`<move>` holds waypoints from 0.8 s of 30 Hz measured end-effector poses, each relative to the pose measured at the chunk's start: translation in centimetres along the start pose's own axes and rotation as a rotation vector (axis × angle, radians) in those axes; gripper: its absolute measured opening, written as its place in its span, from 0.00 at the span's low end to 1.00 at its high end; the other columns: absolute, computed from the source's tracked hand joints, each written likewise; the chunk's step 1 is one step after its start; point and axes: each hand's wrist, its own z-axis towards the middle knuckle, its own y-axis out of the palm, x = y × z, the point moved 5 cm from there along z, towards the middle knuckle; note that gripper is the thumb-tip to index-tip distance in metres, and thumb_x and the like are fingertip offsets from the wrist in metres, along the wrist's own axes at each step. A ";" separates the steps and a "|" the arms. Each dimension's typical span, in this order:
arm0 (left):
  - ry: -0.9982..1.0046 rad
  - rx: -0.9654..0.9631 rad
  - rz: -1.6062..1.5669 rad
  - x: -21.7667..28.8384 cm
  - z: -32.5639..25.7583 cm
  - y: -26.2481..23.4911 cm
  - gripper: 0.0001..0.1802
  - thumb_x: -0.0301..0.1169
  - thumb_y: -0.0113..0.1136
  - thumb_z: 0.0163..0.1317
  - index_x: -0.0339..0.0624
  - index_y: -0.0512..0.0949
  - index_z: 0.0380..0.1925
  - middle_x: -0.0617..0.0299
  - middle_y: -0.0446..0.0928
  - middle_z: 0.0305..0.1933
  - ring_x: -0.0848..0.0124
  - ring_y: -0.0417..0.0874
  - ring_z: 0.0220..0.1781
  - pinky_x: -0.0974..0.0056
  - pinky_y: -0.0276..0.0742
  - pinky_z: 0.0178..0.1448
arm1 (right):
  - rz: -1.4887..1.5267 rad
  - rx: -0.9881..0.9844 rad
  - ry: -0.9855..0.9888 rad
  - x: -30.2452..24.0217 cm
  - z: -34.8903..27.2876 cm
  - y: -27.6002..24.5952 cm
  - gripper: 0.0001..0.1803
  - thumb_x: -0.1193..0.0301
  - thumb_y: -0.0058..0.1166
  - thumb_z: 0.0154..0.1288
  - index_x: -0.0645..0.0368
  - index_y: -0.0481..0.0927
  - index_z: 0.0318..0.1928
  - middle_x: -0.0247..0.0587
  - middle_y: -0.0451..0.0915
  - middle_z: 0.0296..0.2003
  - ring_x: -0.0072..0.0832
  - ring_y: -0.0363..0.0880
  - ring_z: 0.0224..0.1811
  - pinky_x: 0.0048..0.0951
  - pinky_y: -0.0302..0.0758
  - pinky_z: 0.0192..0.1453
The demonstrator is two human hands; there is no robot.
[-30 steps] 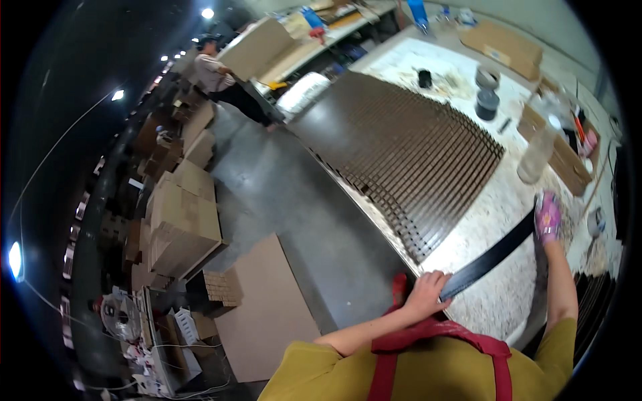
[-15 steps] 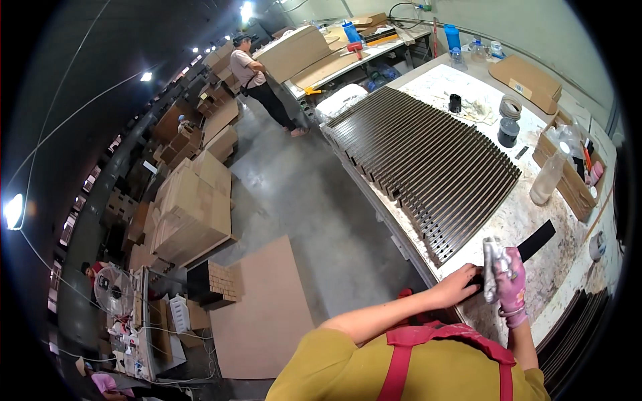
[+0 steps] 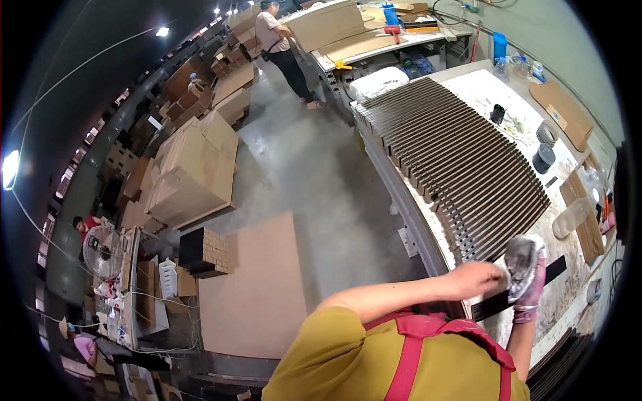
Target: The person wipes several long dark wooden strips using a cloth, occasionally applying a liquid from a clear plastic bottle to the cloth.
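My right hand [image 3: 531,289], in a pink glove, is closed round a crumpled, black-stained pale rag [image 3: 523,266]. Its fingers are largely hidden by the cloth. Beneath it a flat black strip [image 3: 493,306] lies on the worn white worktable [image 3: 568,294], one end showing on each side of the glove. My bare left hand [image 3: 473,279] is raised above the strip with curled fingers, its fingertips at the rag's left edge and slightly blurred. Beyond both hands, many dark narrow slats [image 3: 461,167] lie side by side in a long row.
A dark jar [image 3: 544,158], tape roll [image 3: 547,132], clear bottle [image 3: 572,218] and cardboard box of supplies [image 3: 580,207] stand along the right. More dark strips [image 3: 568,364] lie near my right elbow. Left of the table are a cardboard sheet [image 3: 254,287] and a standing person [image 3: 284,53].
My left hand has lifted off the strip and come to the rag. The rag has turned over, showing a blacker face. The strip now lies farther right, and my view has shifted left.
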 end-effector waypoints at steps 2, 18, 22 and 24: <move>-0.020 0.164 -0.073 -3.2 0.4 -2.3 0.23 0.36 0.54 0.65 0.36 0.69 0.57 0.48 0.73 0.54 0.58 0.78 0.50 0.61 0.75 0.52 | 0.155 0.129 -0.012 -0.1 0.2 0.6 0.27 0.52 0.37 0.72 0.61 0.70 0.59 0.48 0.77 0.51 0.38 0.78 0.51 0.41 0.78 0.55; -0.341 0.276 -0.665 -7.3 7.3 -9.5 0.17 0.38 0.59 0.61 0.34 0.77 0.40 0.57 0.80 0.39 0.68 0.80 0.39 0.61 0.75 0.47 | 0.031 0.163 -0.085 2.5 0.2 2.7 0.29 0.61 0.51 0.67 0.51 0.63 0.66 0.38 0.69 0.61 0.28 0.68 0.59 0.32 0.71 0.56; -0.315 0.286 -0.982 -4.3 8.9 -9.3 0.21 0.45 0.51 0.67 0.34 0.77 0.41 0.58 0.80 0.38 0.73 0.80 0.36 0.63 0.76 0.42 | -0.075 0.144 -0.155 0.5 -0.2 3.9 0.40 0.58 0.54 0.64 0.52 0.50 0.71 0.44 0.60 0.66 0.28 0.64 0.60 0.28 0.70 0.54; -0.256 0.107 -0.676 -4.3 9.8 -5.3 0.23 0.45 0.50 0.65 0.33 0.76 0.44 0.55 0.79 0.42 0.66 0.80 0.41 0.61 0.75 0.48 | -0.294 0.080 -0.277 1.5 -1.2 0.4 0.44 0.60 0.54 0.65 0.53 0.43 0.73 0.42 0.56 0.68 0.27 0.60 0.65 0.31 0.64 0.63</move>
